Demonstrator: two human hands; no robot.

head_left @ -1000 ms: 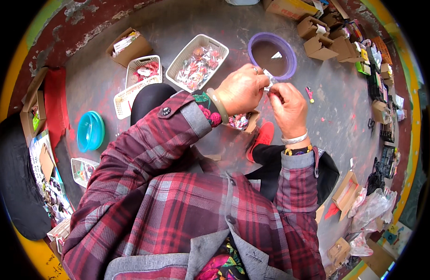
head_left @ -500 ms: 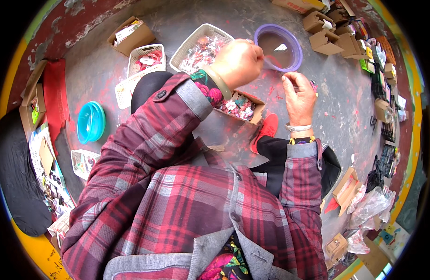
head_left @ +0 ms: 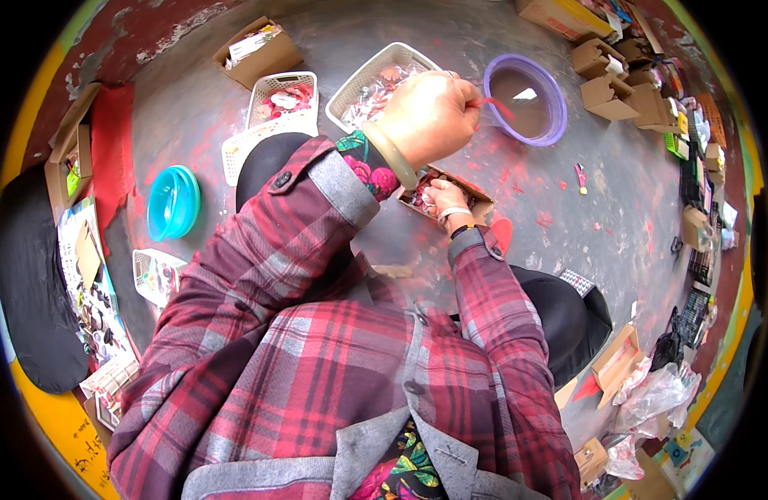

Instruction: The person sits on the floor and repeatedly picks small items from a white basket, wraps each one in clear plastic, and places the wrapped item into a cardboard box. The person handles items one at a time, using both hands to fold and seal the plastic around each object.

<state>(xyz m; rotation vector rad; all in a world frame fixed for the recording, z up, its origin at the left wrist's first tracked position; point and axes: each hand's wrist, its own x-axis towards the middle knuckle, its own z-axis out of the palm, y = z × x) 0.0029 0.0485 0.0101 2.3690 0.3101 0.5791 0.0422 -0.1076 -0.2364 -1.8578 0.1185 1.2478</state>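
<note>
My left hand (head_left: 430,117) is raised in front of the white basket, its fingers pinched shut on a thin red strip (head_left: 497,106). The strip's loose end reaches over the near rim of the purple tub (head_left: 557,93), which holds murky liquid. Lower down, my right hand (head_left: 448,197) reaches into a small open cardboard box (head_left: 481,210) of red, white and dark small pieces. Its fingers are curled down among them, and what they grip, if anything, is hidden. The white basket (head_left: 344,102) holds small pink and white pieces in clear wrapping.
A smaller white basket (head_left: 311,98) with red and white pieces stands at left, near a cardboard box (head_left: 271,67). Teal basins (head_left: 172,202) sit farther left. A small pink object (head_left: 580,177) lies on the floor. Boxes and crates (head_left: 692,225) line the right side.
My right hand has moved from near the purple tub down and left into the small cardboard box. My left hand keeps its pinch on the red strip. The view has shifted slightly.
</note>
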